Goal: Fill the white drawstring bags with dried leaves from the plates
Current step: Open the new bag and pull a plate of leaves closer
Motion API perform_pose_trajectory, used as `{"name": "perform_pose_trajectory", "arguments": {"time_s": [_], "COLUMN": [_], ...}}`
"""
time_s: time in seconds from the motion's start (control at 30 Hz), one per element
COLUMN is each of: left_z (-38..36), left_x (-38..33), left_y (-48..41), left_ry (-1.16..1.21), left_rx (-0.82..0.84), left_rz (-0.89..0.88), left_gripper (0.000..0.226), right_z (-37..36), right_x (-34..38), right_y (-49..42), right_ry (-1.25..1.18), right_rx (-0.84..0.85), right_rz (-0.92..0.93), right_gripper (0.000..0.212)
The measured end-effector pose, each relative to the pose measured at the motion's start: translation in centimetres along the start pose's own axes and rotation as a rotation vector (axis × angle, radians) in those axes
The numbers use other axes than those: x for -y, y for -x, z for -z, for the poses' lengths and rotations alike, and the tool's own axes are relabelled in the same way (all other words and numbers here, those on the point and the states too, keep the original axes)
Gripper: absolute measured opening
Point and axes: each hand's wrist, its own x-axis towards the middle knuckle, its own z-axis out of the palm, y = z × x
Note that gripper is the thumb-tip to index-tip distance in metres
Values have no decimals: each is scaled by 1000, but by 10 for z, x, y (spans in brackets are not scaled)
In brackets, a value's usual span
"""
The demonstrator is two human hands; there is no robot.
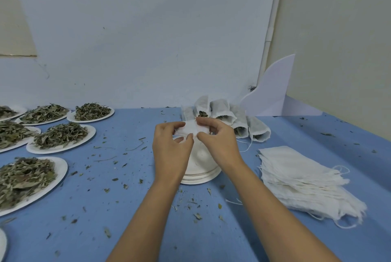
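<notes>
Your blue table (127, 208) fills the lower half of the view, scattered with leaf crumbs (197, 216). On its left stand 6 white plates (61, 151) heaped with dried leaves (61, 135). The frame cuts off the 3 nearest the left edge, and only a sliver of a 7th plate (2, 242) shows at the bottom corner, so you cannot tell what it holds.

To your right lies a fanned stack of flat white drawstring bags (300, 177), strings trailing from it. Behind your hands, filled bags (239, 122) lean in a heap by the wall, dark leaves showing at their mouths.

A stack of bare plates (201, 177) sits at centre, its far side hidden by your wrists.

Your left hand (170, 147) and right hand (218, 141) meet above that stack — each pinches the same small white bag (190, 130) between thumb and curled fingers. Your fingers cover most of it, so whether its mouth is spread is hard to make out.
</notes>
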Motion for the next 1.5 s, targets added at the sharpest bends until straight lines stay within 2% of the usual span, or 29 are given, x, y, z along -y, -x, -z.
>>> {"name": "perform_pose_trajectory", "arguments": {"time_s": [0.13,0.33,0.43,0.57,0.63,0.73,0.9,0.97,1.07,1.17,1.23,1.3,1.37,1.5], "left_z": [0,1,2,4,4,3,7,7,7,7,9,12,15,14], "left_x": [0,0,1,3,2,0,-6,-7,-7,-7,-7,-7,-8,-6], "left_y": [0,-1,1,1,-1,-6,-14,-14,-13,-13,-14,-17,-20,-22], "left_ry": [9,-67,-114,-194,-182,-59,451,693,878,882,872,890,919,924], "left_rx": [-12,-94,-81,-119,-142,-112,172,248,316,362,362,345,324,193], "left_rz": [2,-8,-71,-90,-6,209,585,696,808,829,811,802,806,857], "left_gripper": [25,15,16,21,16,10,12,9,13,15,14,15,18,24], "right_z": [0,-7,-10,-4,-1,0,7,7,7,10,11,11,9,3], "right_x": [-2,-2,0,-2,-3,-4,-3,0,9,20,22,21,22,21], "right_y": [0,0,2,4,3,2,2,1,-2,-7,-8,-5,-1,0], "right_ry": [21,-5,11,187,198,192,110,-2,-338,-819,-1000,-1015,-939,-797], "right_rx": [1,-6,-49,-177,-275,-313,-276,-268,-217,-84,22,160,260,301], "right_rz": [-5,-23,-31,45,18,-79,-205,-293,-511,-737,-821,-844,-830,-777], "right_gripper": [42,32,21,31,24,7,10,11,14,22,29,30,13,17]}}
